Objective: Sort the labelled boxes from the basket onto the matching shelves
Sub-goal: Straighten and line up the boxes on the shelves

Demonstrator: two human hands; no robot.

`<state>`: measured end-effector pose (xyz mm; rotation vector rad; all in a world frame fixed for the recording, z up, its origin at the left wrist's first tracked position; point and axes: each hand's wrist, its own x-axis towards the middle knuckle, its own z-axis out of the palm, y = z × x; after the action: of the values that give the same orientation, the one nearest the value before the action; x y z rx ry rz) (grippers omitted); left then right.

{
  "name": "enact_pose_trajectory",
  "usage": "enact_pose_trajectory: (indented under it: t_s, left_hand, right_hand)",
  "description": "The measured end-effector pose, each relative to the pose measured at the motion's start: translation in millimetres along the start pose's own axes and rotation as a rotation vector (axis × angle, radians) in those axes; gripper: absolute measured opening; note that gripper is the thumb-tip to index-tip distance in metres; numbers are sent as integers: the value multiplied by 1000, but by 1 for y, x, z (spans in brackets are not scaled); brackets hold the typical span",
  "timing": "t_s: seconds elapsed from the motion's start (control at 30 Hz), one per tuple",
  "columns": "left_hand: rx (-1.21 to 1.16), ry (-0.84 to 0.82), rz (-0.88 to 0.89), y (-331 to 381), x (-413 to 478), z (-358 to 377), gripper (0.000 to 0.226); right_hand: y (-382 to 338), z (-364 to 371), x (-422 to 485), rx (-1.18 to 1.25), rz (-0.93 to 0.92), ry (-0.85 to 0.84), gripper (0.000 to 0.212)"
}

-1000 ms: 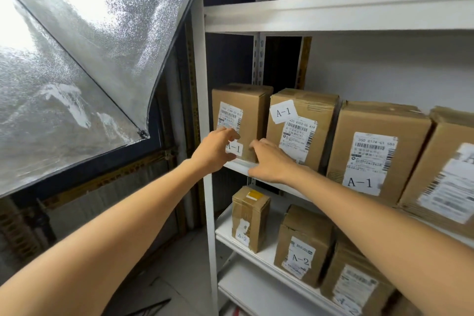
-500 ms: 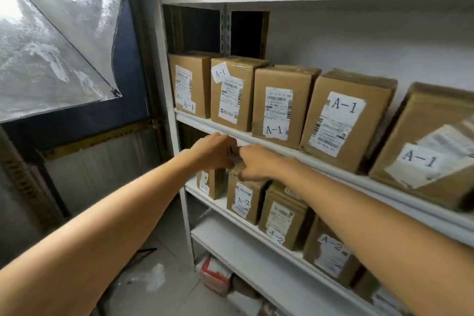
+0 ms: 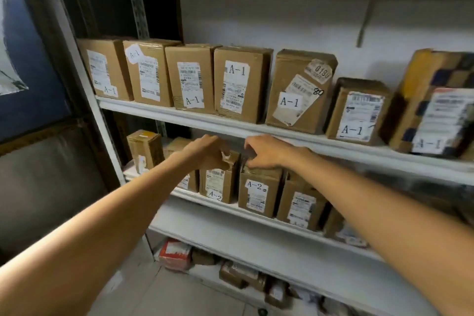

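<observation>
Two brown cardboard cuboids stand side by side at the middle shelf's [image 3: 256, 221] front edge. The left hand [image 3: 205, 152] clenches the taped A-2 box [image 3: 218, 185] by its crumpled top, and the right hand [image 3: 266, 152] grips the neighbouring A-2 box [image 3: 257, 196] likewise.

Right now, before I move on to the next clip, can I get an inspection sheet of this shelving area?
Surface: white metal shelves, upper and middle boards loaded.
Job's things: A-1 boxes in a row on the upper board; A-2 boxes on the middle board; basket not in view.
Clutter: red-and-white package and loose parcels under the lowest board.
Hands: left hand curled over the top of the left A-2 box; right hand curled over the top of the right A-2 box.
Cables: nothing seen.
Surroundings: white wall behind, floor below.
</observation>
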<state>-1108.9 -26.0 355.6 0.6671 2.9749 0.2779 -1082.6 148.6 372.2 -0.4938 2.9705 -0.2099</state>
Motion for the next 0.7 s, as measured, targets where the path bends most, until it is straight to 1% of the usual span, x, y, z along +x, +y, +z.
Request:
enact_pose_trajectory:
  t_s: [0.07, 0.2, 0.47, 0.6, 0.7]
  left_hand:
    - [-9, -23, 68, 35, 1, 19, 33]
    - [-41, -47, 183, 111, -2, 50, 34]
    - [-55, -121, 371, 258, -5, 80, 33]
    - [-24, -163, 454, 325, 2, 102, 34]
    - [10, -150, 500, 370, 9, 115, 35]
  right_hand:
    - [15, 8, -33, -17, 62, -19, 32]
    - [50, 22, -105, 0, 186, -47, 21]
    - [143, 29, -252, 71, 470, -5, 28]
    - [188, 41, -310, 97, 564, -20, 29]
    - [230, 53, -342, 86, 605, -50, 29]
